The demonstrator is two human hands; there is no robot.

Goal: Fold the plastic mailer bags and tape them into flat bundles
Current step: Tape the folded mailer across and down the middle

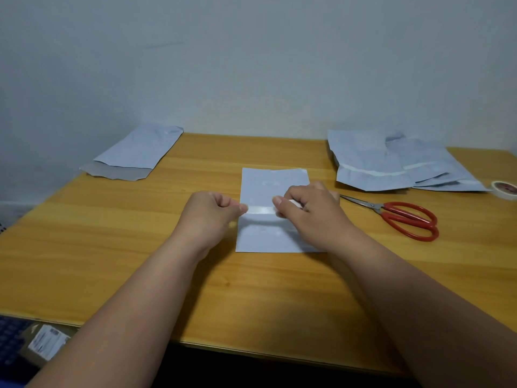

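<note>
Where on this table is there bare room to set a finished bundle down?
Free: between the lone mailer and the folded bundle, plus the near-left table. Crowded on the right: mailer pile, scissors, tape roll.

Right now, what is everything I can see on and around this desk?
Table: one, yellow-brown wood, fills the view.
Folded mailer bag: one, pale blue, centre, under the hands.
Tape strip: one, clear, stretched across that bag.
Loose mailer: one, pale blue with grey flap, far left.
Mailer pile: several, pale blue, far right.
Scissors: one pair, red handles, right of centre.
Tape roll: one, whitish, right edge.
Labelled package: one, below the table, lower left.
Left hand: pinching the strip's left end.
Right hand: pinching its right end.
</note>
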